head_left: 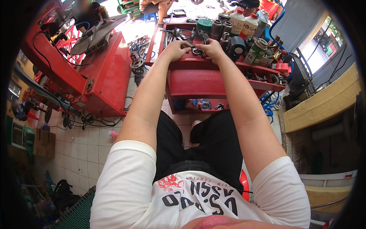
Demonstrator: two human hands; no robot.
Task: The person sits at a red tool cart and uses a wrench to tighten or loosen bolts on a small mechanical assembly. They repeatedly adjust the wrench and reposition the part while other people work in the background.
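Both my arms reach forward over the top of a red tool cart (198, 65). My left hand (177, 50) is at the cart's near edge with its fingers curled; what they hold, if anything, is too small to make out. My right hand (212, 50) sits just to the right, fingers bent and closed round something hidden. A small dark ring-shaped metal part (196, 51) shows between the two hands, close to the right fingertips. Just beyond the right hand, a dark metal tool (203, 35) sticks up. Several metal tools (179, 34) lie in the tray beyond my left hand.
On the cart's right side stand white bottles (237, 21), a green can (257, 49), dark cylinders (216, 28) and a green-lidded tub (204, 25). A red machine (103, 72) stands left. A blue hose (271, 103) hangs right. Other people (156, 7) are beyond the cart.
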